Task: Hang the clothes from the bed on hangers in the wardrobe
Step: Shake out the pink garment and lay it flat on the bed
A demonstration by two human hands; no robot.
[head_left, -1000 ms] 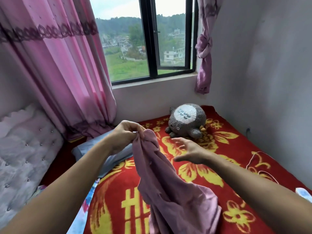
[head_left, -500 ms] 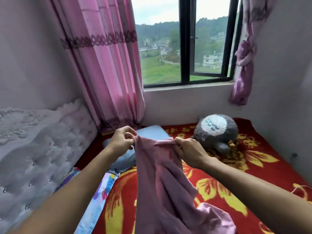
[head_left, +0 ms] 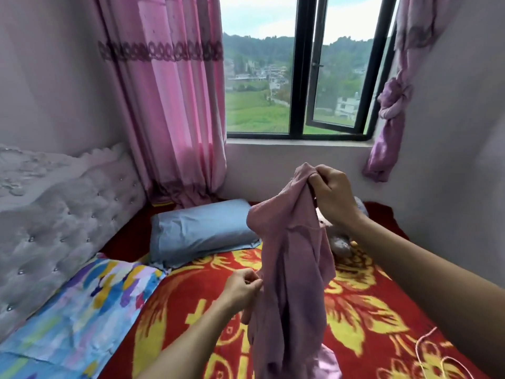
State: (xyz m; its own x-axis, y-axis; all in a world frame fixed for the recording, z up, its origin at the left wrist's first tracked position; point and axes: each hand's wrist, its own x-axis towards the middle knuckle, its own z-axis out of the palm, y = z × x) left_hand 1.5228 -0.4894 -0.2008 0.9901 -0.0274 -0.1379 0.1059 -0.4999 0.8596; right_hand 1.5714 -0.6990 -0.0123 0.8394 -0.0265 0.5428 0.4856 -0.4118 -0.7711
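A mauve-pink garment (head_left: 289, 269) hangs in front of me above the bed (head_left: 191, 302), which has a red blanket with yellow flowers. My right hand (head_left: 332, 195) grips the garment's top edge and holds it up at about window-sill height. Lower down, my left hand (head_left: 243, 291) pinches the garment's left edge at mid-length. The garment's bottom trails down to the blanket. No hanger and no wardrobe are in view.
A grey-blue pillow (head_left: 202, 231) lies near the tufted headboard (head_left: 62, 220) at left, next to a multicoloured sheet (head_left: 82, 310). A grey plush toy (head_left: 341, 242) is mostly hidden behind the garment. Pink curtains (head_left: 175, 105) flank the window (head_left: 297, 77). A wall stands close on the right.
My left hand let go of the garment's top and dropped to pinch its side edge. My right hand lifted the top higher. The view swung to the left.
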